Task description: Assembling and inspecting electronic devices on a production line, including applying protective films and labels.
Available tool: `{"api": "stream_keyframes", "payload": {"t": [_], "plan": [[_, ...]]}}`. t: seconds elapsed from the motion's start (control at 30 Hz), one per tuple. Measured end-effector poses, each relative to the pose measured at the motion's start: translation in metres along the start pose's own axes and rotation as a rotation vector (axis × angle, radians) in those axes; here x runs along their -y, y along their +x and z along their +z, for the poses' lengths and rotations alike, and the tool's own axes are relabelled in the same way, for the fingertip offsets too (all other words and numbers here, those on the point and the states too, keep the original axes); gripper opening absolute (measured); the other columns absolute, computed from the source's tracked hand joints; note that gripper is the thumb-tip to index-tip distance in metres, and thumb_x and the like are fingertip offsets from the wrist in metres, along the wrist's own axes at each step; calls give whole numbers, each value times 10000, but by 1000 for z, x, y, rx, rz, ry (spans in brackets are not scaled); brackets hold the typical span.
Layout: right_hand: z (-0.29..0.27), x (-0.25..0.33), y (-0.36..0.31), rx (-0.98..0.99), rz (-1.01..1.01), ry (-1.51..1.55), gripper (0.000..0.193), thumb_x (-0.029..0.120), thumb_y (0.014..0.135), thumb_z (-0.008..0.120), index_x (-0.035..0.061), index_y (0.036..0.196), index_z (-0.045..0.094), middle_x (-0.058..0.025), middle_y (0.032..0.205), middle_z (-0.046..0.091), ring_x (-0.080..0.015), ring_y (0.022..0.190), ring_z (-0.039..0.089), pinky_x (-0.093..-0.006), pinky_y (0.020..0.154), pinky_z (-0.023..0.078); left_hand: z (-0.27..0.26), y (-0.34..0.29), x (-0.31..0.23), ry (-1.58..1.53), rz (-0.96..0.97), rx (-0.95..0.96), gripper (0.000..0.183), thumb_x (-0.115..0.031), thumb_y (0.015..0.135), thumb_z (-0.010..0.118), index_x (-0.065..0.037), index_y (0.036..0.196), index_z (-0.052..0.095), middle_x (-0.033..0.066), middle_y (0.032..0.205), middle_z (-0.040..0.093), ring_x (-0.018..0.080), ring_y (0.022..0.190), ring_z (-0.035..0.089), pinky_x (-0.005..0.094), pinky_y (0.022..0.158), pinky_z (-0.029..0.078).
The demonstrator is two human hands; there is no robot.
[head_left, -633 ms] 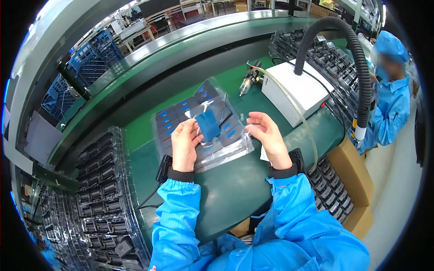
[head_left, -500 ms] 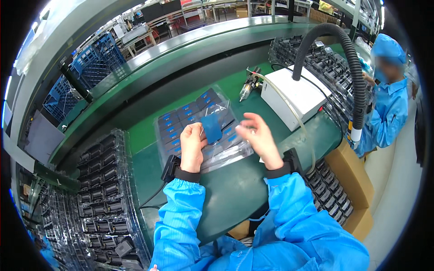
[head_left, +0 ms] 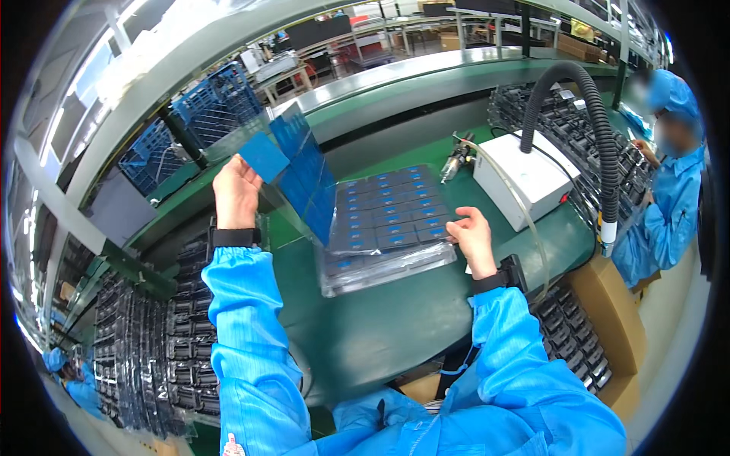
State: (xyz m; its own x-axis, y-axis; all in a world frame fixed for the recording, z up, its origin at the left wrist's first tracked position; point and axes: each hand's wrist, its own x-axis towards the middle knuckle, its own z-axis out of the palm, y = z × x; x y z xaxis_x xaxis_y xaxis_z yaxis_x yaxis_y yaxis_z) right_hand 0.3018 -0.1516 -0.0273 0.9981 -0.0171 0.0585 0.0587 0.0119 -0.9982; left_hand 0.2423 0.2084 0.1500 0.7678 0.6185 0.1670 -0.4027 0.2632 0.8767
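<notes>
On the green bench lies a clear plastic tray point(head_left: 395, 271) holding rows of flat dark squares point(head_left: 391, 216) with small blue marks. My left hand point(head_left: 237, 194) is raised at the left, its fingers closed on the edge of a thin blue square sheet point(head_left: 264, 156). Just behind that sheet, a panel of several blue squares point(head_left: 304, 178) stands steeply at the tray's left side; whether the two are joined I cannot tell. My right hand point(head_left: 473, 235) is at the tray's right edge, fingers curled and thumb drawn in; what they pinch, if anything, is hidden.
Behind the right hand stands a white box point(head_left: 525, 178) with a ribbed black hose point(head_left: 589, 95). An air fitting point(head_left: 458, 159) lies beside it. Stacked trays of black parts point(head_left: 133, 349) rise at the left. A cardboard box point(head_left: 608, 311) is at the right, near a co-worker point(head_left: 665, 205).
My left hand has moved left and up with the blue sheet. The panel of blue squares now stands raised at the tray's left. My right hand has moved to the tray's right edge.
</notes>
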Motion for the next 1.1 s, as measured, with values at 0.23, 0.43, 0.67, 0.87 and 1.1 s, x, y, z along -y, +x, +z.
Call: {"api": "stream_keyframes", "payload": {"t": [0.23,0.43,0.67,0.87,1.1], "plan": [[0,-1,0,13,-10,36,368,22,737,634,-34,1072,492,-108,733,626,-158,589,619,-273,532,490,-29,-15,-58,-207,42,-138,299,-128,951,267,3,1170,423,118,1174,501,253,1080,507,398,960,396],[7,-5,2,36,29,109,391,13,725,638,-27,1090,501,-99,737,624,-151,613,612,-257,552,482,-124,17,-40,383,341,-122,285,-101,935,289,15,1129,461,123,1100,545,235,1019,535,379,914,429],[-6,-5,6,-60,-122,-204,414,7,697,640,0,1097,530,-67,722,597,-159,663,581,-297,632,477,-128,-23,-109,-335,234,-328,256,-74,953,289,-7,1141,451,123,1167,525,253,1096,507,383,967,393],[4,14,-4,-141,-302,-277,387,12,707,634,25,1082,541,-86,729,583,-189,678,588,-325,644,483,-98,-51,-127,-436,179,-188,228,-117,969,315,9,1098,455,133,1159,534,228,1088,518,348,963,407],[42,4,-7,-51,-264,-298,388,22,702,647,-32,1062,513,-138,751,586,-295,749,599,-377,703,473,-75,-48,-122,-579,49,282,215,-99,963,334,30,1077,462,158,1131,551,243,1053,543,359,936,432]]}}
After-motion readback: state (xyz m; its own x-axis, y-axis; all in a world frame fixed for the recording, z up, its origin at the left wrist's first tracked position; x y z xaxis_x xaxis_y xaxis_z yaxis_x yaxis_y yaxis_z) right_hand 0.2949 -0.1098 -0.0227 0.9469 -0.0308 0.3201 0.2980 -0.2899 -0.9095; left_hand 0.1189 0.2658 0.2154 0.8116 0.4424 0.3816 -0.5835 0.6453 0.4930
